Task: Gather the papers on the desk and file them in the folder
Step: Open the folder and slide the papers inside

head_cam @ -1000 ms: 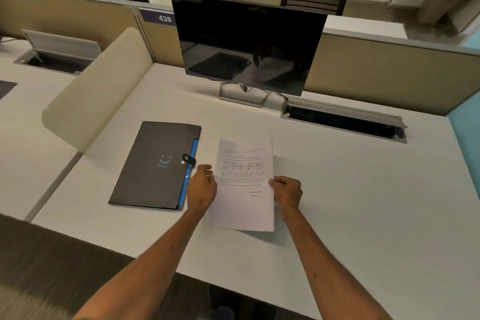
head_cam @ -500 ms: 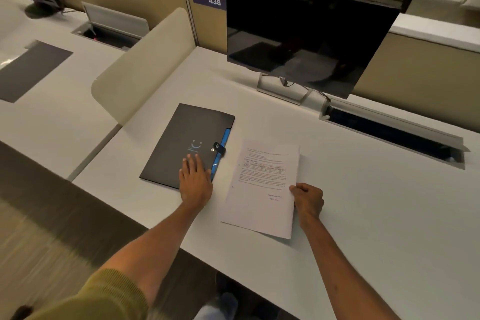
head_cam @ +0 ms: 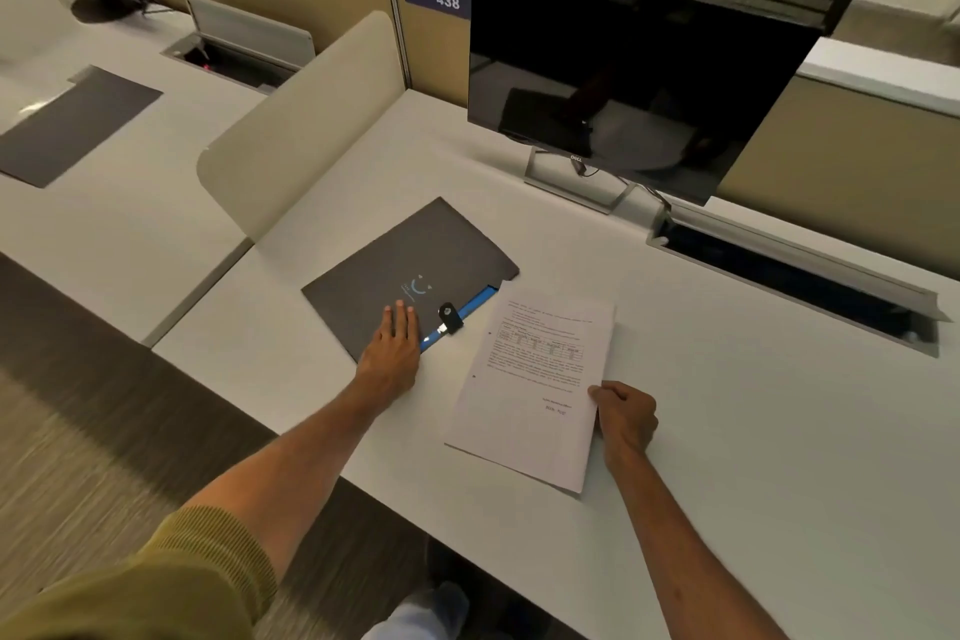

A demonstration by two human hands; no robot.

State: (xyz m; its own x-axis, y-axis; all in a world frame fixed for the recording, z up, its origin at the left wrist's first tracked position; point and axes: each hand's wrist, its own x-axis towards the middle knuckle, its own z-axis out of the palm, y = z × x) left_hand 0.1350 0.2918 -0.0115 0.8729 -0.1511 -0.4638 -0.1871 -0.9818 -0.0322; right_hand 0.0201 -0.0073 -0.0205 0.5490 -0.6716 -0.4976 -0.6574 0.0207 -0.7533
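Observation:
A stack of white printed papers (head_cam: pixel 535 379) lies on the white desk (head_cam: pixel 779 431). My right hand (head_cam: pixel 623 416) pinches the stack's right edge. To its left lies a dark grey folder (head_cam: pixel 400 270), closed, with a blue inner edge and a black snap tab (head_cam: pixel 450 317). My left hand (head_cam: pixel 395 343) rests flat on the folder's near corner, fingers together, just left of the tab.
A black monitor (head_cam: pixel 623 68) on a silver stand sits behind the folder. A cable tray slot (head_cam: pixel 789 276) opens at the back right. A beige divider (head_cam: pixel 296 130) borders the desk's left side. Another dark sheet (head_cam: pixel 67 125) lies on the neighbouring desk.
My left hand let go of the papers' left edge and moved left onto the folder. My right hand keeps hold of the papers. The view shifted left.

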